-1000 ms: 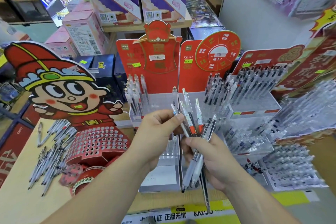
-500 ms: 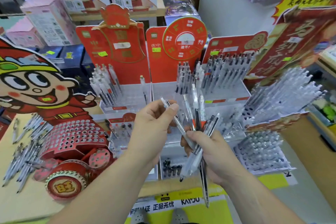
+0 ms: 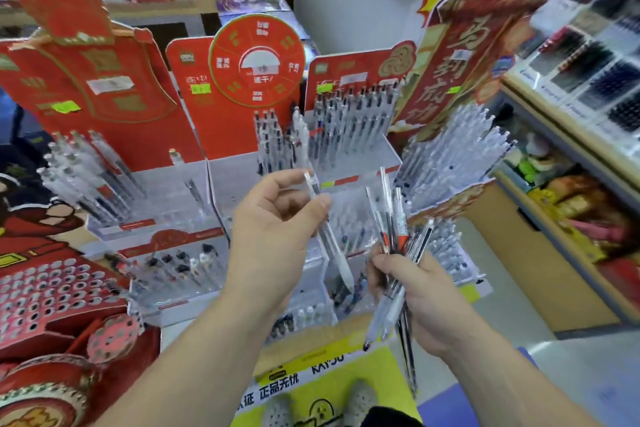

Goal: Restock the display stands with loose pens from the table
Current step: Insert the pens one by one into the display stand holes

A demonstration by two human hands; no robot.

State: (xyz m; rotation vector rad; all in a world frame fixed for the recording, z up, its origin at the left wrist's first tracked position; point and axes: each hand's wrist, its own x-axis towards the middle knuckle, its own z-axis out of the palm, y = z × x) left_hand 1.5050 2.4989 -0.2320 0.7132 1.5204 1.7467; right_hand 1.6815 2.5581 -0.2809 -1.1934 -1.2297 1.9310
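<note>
While the left grip (image 3: 277,229) pinches one pen (image 3: 329,240) just before the display stand (image 3: 367,163), the right grip (image 3: 419,302) clutches a splayed bundle (image 3: 393,236); loosen that fist and pens could slide out onto the floor (image 3: 588,388).

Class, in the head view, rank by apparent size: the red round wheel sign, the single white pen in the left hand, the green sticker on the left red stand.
Largest: red round wheel sign, covering most area.
Then: single white pen, long but thin; nearer the camera, so true rank unsure.
Smallest: green sticker.
</note>
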